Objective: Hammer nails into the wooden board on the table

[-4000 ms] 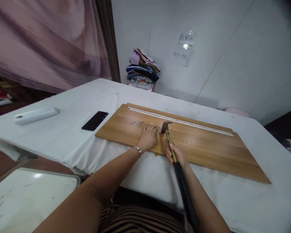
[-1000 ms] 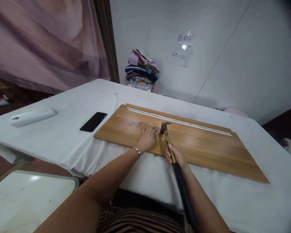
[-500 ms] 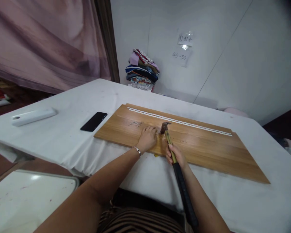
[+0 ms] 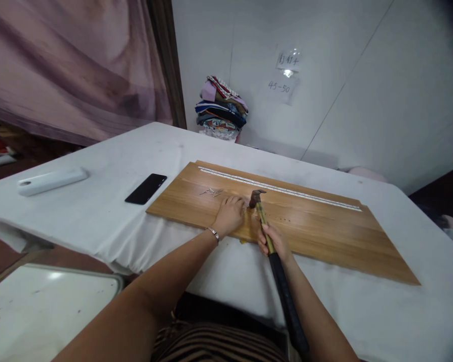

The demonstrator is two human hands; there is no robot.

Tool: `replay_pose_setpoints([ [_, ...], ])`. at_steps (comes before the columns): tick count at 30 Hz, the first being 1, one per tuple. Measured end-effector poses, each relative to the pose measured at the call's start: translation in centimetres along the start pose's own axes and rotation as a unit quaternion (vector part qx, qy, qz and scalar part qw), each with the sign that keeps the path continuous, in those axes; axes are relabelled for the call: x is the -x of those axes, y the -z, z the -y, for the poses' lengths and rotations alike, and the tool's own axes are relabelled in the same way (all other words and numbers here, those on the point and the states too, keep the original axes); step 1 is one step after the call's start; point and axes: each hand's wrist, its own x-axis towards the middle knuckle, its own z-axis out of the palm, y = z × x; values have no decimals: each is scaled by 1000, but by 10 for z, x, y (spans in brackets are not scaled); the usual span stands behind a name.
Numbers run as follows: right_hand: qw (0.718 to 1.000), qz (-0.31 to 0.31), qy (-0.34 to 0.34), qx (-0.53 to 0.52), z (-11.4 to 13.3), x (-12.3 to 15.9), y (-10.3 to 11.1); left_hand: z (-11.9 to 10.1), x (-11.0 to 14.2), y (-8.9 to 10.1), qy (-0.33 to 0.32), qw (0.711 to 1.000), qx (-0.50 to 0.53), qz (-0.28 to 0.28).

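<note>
One right hand (image 4: 278,242) gripped the hammer (image 4: 255,198) near the left hand (image 4: 229,215) (couldn't tell its hold), so aim kinda mattered.

A black phone (image 4: 146,189) and folded clothes (image 4: 222,108) lie beyond a white stool (image 4: 49,311).

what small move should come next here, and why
Probably lift the hammer head slightly: it sits right beside the left hand's fingertips on the board and hides the spot there. The right hand already grips the handle. Whether the left fingers hold anything, I can't tell.
</note>
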Motion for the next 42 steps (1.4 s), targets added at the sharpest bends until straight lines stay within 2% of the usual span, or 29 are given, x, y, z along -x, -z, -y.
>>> replay_pose_setpoints([
  [24,1000,6,7,-10,3,2,-1,-1,1,1,5,1000,8,10],
  [33,1000,-10,3,2,0,0,-1,-1,0,1,0,1000,4,10],
  [42,1000,10,1,-9,3,2,-1,0,1,2,0,1000,6,10],
])
